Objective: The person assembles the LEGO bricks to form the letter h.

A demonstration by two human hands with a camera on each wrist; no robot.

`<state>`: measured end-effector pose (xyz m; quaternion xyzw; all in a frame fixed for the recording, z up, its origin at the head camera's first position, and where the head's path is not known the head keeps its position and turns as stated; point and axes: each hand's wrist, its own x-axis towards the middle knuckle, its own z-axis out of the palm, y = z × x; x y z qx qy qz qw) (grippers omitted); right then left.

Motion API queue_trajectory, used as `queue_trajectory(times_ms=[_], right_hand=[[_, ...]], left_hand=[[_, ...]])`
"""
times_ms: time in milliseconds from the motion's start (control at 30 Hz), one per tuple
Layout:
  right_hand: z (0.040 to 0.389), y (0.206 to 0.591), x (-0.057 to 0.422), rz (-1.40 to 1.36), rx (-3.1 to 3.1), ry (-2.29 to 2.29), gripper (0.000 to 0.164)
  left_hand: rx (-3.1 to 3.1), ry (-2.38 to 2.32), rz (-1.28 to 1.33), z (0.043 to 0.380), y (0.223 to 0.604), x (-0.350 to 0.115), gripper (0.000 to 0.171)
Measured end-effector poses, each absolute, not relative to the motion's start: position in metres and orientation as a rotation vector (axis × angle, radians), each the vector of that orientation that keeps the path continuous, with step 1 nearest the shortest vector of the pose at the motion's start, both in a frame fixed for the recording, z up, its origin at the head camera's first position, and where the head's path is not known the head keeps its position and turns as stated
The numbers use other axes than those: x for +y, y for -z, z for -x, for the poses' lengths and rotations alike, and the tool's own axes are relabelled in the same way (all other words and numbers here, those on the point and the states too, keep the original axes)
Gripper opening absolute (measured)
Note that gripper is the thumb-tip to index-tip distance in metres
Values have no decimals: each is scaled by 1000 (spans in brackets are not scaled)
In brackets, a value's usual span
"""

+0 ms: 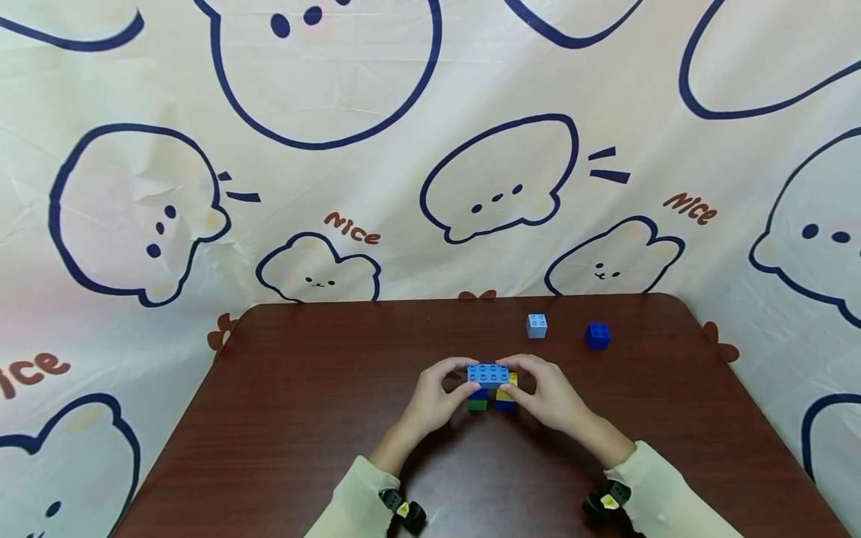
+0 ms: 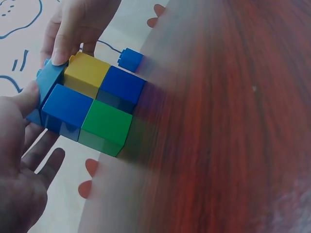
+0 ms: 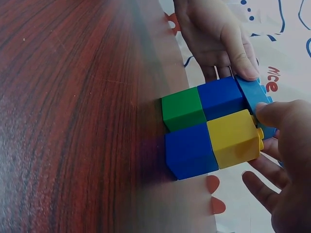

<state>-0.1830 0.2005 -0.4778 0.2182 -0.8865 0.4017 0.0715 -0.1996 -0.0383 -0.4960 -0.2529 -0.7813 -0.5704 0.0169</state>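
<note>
Left to right. Your left hand [image 1: 430, 402] pinches the left end of the light-blue brick [image 1: 488, 374], thumb on the near side, grip narrow. Below that end: upper blue block [image 2: 68, 109] on green block [image 2: 107, 127], standing on the bench [image 1: 303, 388]. Brick is right between your hands, studs up, long axis running left-right; neither hand is nearer, each has one end. Relation that matters: brick's left edge roughly lines up with the upper blue block, but its right end stops short of the yellow block's [image 3: 234, 138] right edge, so some yellow studs show uncovered. Head view shows a narrow gap between upper blue and yellow. Can't tell if the brick is pressed down or just resting. Yellow sits on the lower blue block [image 3: 190, 151]. Farther back, past yellow: small light-blue block [image 1: 537, 326], apart from you. Your right hand [image 1: 557, 396] pinches the brick's right end, also narrow, thumb near side. Rightmost, toward the back: dark-blue block [image 1: 598, 336], touching no other block, nearer your right hand.
</note>
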Motion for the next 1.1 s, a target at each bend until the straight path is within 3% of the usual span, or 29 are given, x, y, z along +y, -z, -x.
queue_trajectory(times_ms=[300, 600, 1100], right_hand=[[183, 476, 201, -685, -2674, -1208, 38], [184, 477, 202, -683, -2679, -1209, 37], [185, 478, 202, -709, -2655, -1190, 37]], left_hand=[[-2396, 1804, 791, 200, 495, -36, 32], [-2368, 1771, 839, 185, 465, -37, 27], [-2347, 1772, 843, 184, 464, -37, 28]])
